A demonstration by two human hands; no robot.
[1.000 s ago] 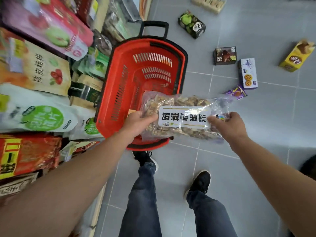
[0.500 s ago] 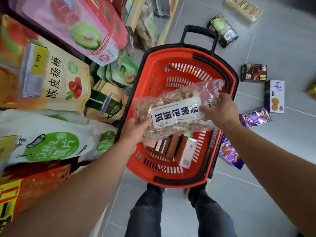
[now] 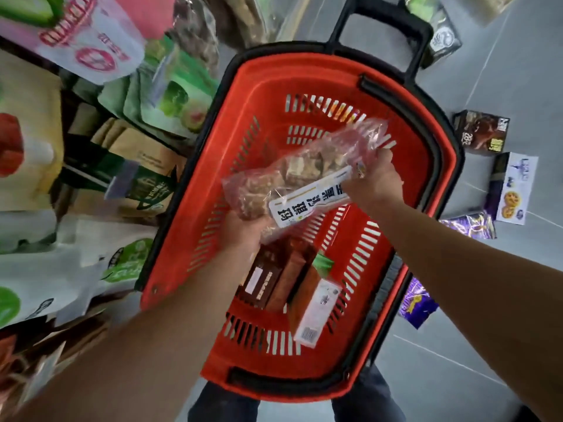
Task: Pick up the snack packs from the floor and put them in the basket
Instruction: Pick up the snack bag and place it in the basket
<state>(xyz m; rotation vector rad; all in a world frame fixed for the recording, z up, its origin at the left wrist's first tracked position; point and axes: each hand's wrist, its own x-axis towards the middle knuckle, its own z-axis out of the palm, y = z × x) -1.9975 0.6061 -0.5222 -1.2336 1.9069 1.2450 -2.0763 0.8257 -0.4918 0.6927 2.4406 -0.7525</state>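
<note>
A clear snack bag [image 3: 292,175] with brown pieces and a white label hangs over the inside of the red basket [image 3: 210,178]. My left hand [image 3: 246,229] grips its near left end and my right hand [image 3: 374,181] grips its far right end. Under the bag, several boxed packs [image 3: 292,287] lie on the basket's bottom. On the grey floor to the right lie a dark chocolate box [image 3: 481,130], a white and purple cookie box [image 3: 511,187] and two purple foil packs [image 3: 469,226], [image 3: 417,303]. A green and black pack [image 3: 438,28] lies beyond the basket's black handle [image 3: 380,28].
Shelves with large snack bags [image 3: 76,147] crowd the left side, close against the basket. My legs [image 3: 359,400] stand just behind the basket's near rim. Grey tiled floor [image 3: 487,360] stretches to the right.
Both hands have carried the clear bag from the basket's near edge to over its inside and lower. The view has moved forward over the basket.
</note>
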